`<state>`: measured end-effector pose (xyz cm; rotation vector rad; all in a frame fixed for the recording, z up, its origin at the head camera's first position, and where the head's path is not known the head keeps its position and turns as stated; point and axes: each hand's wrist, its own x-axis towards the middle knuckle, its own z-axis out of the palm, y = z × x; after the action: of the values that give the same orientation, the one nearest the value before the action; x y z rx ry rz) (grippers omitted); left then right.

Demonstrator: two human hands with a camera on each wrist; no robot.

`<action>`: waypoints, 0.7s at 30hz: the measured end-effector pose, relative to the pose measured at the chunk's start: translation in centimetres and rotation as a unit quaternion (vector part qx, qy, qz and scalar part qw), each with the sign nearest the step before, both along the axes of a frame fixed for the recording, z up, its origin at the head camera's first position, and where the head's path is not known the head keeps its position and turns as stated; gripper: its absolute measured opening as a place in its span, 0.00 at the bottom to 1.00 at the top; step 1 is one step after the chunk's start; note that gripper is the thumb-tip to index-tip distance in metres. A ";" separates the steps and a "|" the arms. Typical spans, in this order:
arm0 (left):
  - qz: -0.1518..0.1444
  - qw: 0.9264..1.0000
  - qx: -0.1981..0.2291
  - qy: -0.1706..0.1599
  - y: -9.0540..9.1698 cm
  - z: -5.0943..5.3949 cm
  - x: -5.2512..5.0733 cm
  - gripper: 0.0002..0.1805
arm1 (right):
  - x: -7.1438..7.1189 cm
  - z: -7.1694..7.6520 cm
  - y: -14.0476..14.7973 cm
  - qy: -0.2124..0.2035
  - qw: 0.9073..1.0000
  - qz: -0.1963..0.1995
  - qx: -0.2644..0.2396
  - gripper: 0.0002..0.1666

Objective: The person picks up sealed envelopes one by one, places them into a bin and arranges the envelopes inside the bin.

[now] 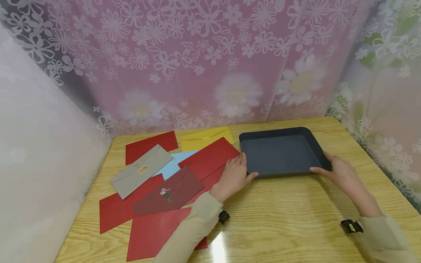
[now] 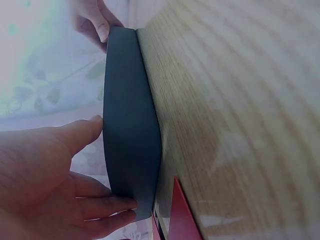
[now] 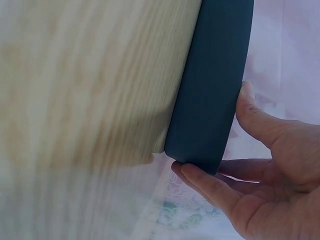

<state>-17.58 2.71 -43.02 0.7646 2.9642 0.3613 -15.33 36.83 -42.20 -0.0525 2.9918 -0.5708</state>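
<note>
Both grips [image 1: 234, 175] [image 1: 342, 173] (half-curled) round tray [image 1: 279, 155]

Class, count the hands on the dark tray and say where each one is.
2: the left hand grips the tray at its near left corner; the right hand grips its near right corner.

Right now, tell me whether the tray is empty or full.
Empty: in the head view the floor of the tray shows bare, and the envelopes lie outside it, on the table.
</note>
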 end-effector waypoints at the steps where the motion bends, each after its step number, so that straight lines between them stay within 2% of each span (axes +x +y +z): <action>1: -0.001 1.000 0.003 0.001 -0.1 0.0 0.1 0.45 | 0.1 -0.1 -0.1 0.001 1.000 -0.001 0.002 0.60; 6: -0.011 1.000 0.016 0.009 -0.4 -0.3 0.7 0.45 | 0.9 -0.3 -0.2 0.011 1.000 -0.002 0.009 0.60; 11: -0.016 0.999 0.011 0.025 -0.6 -0.7 1.3 0.45 | 1.4 -0.6 -0.3 0.018 1.000 -0.004 0.015 0.60; 21: -0.017 0.999 0.004 0.036 -1.0 -1.1 2.4 0.45 | 2.5 -0.9 -0.5 0.021 1.000 -0.002 0.011 0.59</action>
<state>-15.19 1.75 -44.13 0.8457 3.0135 0.3497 -12.86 36.34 -43.09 -0.0571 3.0386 -0.5433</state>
